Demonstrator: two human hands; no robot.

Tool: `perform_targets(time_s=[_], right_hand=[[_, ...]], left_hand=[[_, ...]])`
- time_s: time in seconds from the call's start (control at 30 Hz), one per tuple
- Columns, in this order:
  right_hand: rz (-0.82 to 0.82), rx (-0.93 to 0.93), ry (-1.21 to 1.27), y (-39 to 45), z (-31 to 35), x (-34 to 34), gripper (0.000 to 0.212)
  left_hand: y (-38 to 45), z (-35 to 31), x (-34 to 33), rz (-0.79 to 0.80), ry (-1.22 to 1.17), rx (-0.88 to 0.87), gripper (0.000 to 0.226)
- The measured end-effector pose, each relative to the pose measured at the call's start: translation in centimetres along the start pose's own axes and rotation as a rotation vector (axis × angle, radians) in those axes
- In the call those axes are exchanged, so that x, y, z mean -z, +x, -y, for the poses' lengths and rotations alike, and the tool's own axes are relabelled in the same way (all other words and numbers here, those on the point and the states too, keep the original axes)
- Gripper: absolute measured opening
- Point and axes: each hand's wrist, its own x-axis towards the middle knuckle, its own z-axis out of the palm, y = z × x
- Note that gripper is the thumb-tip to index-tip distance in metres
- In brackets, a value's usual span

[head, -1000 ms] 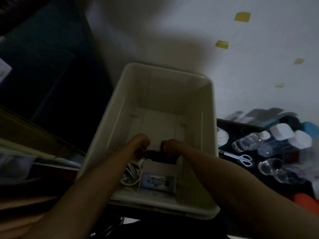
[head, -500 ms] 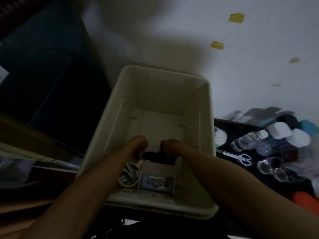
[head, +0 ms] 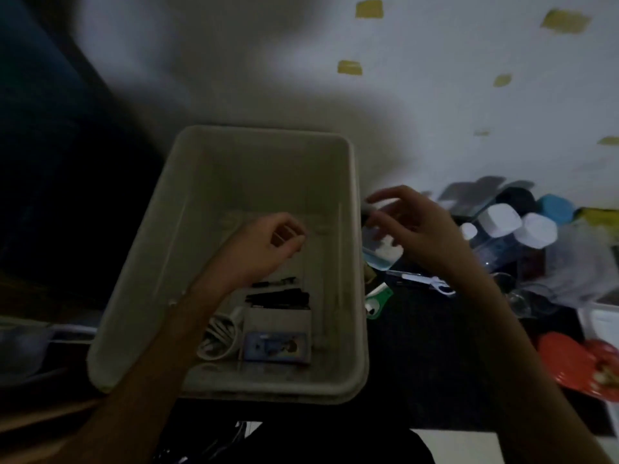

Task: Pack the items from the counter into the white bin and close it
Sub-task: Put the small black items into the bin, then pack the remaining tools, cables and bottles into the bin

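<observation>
Right hand (head: 415, 236), fingers spread, reaches among crowded bottles (head: 502, 226) and may topple one; left hand (head: 264, 249) hovers loosely curled, empty, over the bin (head: 187, 209).

dim, underexposed | left side black | motion blur right | wide-angle bending

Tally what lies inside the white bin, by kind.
Inside the white bin:
Coiled white cable: 1
Blue-printed packet: 1
Pale flat box: 1
Black items: at least 2, too dark to separate surely
Total: at least 5
</observation>
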Motion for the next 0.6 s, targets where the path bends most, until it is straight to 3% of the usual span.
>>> perform_targets(time_s=[0.13, 0.33, 0.6], right_hand=[[-0.127, -0.125, 0.008, -4.3, -8.1, 1.3, 0.014], [0.11, -0.238, -0.063, -8.6, -17.6, 0.3, 0.017], [0.239, -0.212, -0.112, -6.9, -20.7, 0.1, 0.026]], left_hand=[[-2.3, -4.6, -4.6, -0.069, 0.009, -0.093, 0.003], [-3.3, -8.3, -11.8, -0.076, 0.044, -0.053, 0.007], [-1.4, -6.4, -21.8, 0.107, 0.479, 0.257, 0.036]])
